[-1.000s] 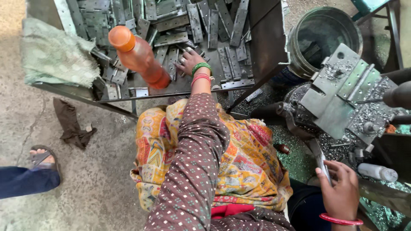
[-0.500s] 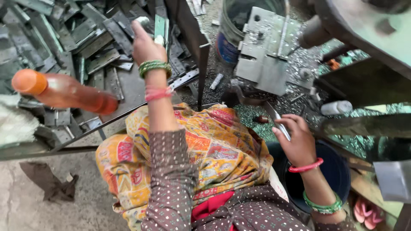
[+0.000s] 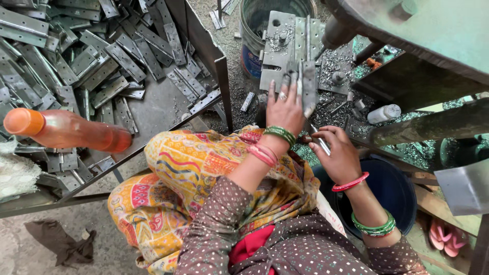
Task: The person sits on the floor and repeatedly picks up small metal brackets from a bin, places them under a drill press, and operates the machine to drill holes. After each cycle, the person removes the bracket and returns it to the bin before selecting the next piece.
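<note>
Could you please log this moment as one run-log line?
left hand: placing metal strip on press plate | right hand: holding small metal tool

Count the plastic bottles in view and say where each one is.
2. An orange bottle lies at the left on the tray's edge; a small white bottle lies at the right beside the machine. Others may be hidden among the metal parts.

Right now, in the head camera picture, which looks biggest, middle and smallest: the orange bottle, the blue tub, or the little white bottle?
1. Blue tub, though arms hide part of it.
2. Orange bottle. It may look big partly because it sits nearer the camera, so these two are close.
3. Little white bottle, clearly smallest.
</note>
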